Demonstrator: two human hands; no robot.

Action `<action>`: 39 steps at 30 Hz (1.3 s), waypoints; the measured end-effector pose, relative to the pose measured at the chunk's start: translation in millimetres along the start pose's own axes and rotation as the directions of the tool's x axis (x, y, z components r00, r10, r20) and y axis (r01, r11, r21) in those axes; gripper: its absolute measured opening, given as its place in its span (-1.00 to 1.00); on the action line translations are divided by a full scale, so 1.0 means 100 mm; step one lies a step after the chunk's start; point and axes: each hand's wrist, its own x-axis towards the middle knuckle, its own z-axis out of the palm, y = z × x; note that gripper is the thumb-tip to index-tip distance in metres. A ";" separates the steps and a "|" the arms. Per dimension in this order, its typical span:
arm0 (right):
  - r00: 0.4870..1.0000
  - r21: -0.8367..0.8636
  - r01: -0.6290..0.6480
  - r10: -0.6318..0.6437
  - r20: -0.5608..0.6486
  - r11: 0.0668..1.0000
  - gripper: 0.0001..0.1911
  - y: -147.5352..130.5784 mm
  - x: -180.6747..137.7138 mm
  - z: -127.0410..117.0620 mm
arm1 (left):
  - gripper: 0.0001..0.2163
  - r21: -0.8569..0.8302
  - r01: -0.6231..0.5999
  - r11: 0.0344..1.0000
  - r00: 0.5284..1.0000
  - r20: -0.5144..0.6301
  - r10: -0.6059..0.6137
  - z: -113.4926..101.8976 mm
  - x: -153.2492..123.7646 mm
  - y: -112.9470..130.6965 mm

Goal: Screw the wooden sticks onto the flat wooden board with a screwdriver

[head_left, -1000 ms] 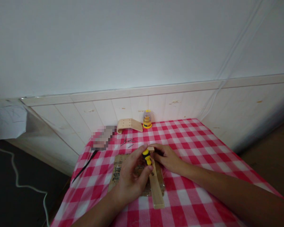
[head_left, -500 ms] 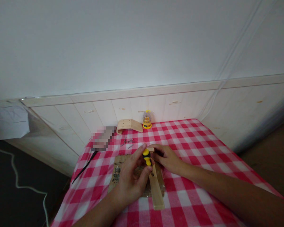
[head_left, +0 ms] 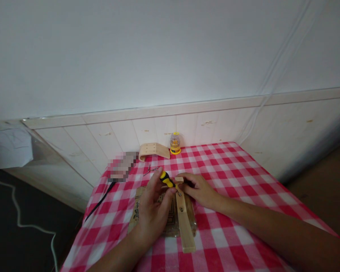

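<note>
My left hand [head_left: 153, 211] is closed round a short yellow and black screwdriver [head_left: 167, 180], which leans to the left with its tip down at a screw [head_left: 179, 194] in a pale wooden strip [head_left: 184, 223]. The strip lies lengthwise on a brown cardboard sheet [head_left: 138, 211]. My right hand [head_left: 198, 189] presses down on the far end of the strip, fingers curled over it. Both forearms come in from the bottom edge.
A red and white checked cloth [head_left: 232, 177] covers the table. At the back stand a curved wooden piece [head_left: 154, 150] and a small yellow bit holder [head_left: 175, 143]. A few loose screws [head_left: 151, 170] lie near a blurred object [head_left: 121, 168]. A black cable [head_left: 98, 206] hangs off the left edge.
The screwdriver has tipped from near upright to leaning left, and its tip has moved up the strip to a screw nearer the far end. My left hand shifted up and left with it.
</note>
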 end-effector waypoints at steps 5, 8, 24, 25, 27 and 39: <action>1.000 -0.011 0.018 -0.019 -0.011 1.000 -0.84 0.02 0.01 0.00 | -0.50 0.072 -0.044 0.996 0.999 -0.005 0.044 -0.01 0.00 -0.07; 1.000 0.017 0.031 -0.031 -0.002 0.999 -0.82 0.04 0.01 0.00 | -0.53 0.177 -0.105 0.979 0.994 0.004 0.106 -0.03 0.00 -0.14; 0.999 0.063 0.039 -0.039 -0.002 0.997 -0.80 0.03 0.02 0.01 | -0.52 0.443 -0.330 0.834 0.943 0.107 0.316 -0.05 0.08 -0.05; 0.999 0.065 0.040 -0.040 0.001 0.997 -0.80 0.03 0.02 0.01 | -0.52 0.439 -0.306 0.845 0.951 0.102 0.292 -0.05 0.07 -0.07; 0.999 0.067 0.036 -0.036 0.001 0.997 -0.81 0.04 0.02 0.01 | -0.52 0.428 -0.257 0.866 0.966 0.088 0.244 -0.05 0.06 -0.11; 1.000 0.055 0.022 -0.022 -0.010 0.998 -0.79 0.06 0.02 0.02 | -0.54 0.412 -0.273 0.869 0.962 0.093 0.258 -0.06 0.06 -0.09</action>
